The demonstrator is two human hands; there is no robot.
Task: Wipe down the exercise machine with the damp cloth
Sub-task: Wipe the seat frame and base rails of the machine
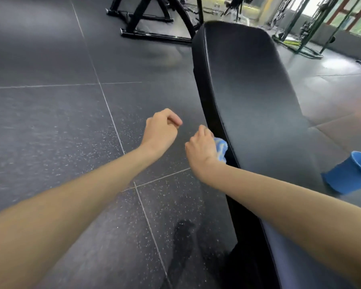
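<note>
A long black padded bench (pixel 252 84) of the exercise machine runs from the lower right up to the top middle. My right hand (pixel 200 147) grips a bunched blue and white cloth (pixel 221 149) and holds it against the bench's left side edge. My left hand (pixel 161 130) hovers over the floor just left of the bench, fingers loosely curled, holding nothing.
A blue bucket (pixel 350 172) stands on the floor right of the bench. Black machine frames (pixel 150 19) stand at the back, green frames (pixel 300 38) at the far right. Dark speckled rubber floor tiles (pixel 50 122) spread to the left, with a wet patch (pixel 181 247) near the bench base.
</note>
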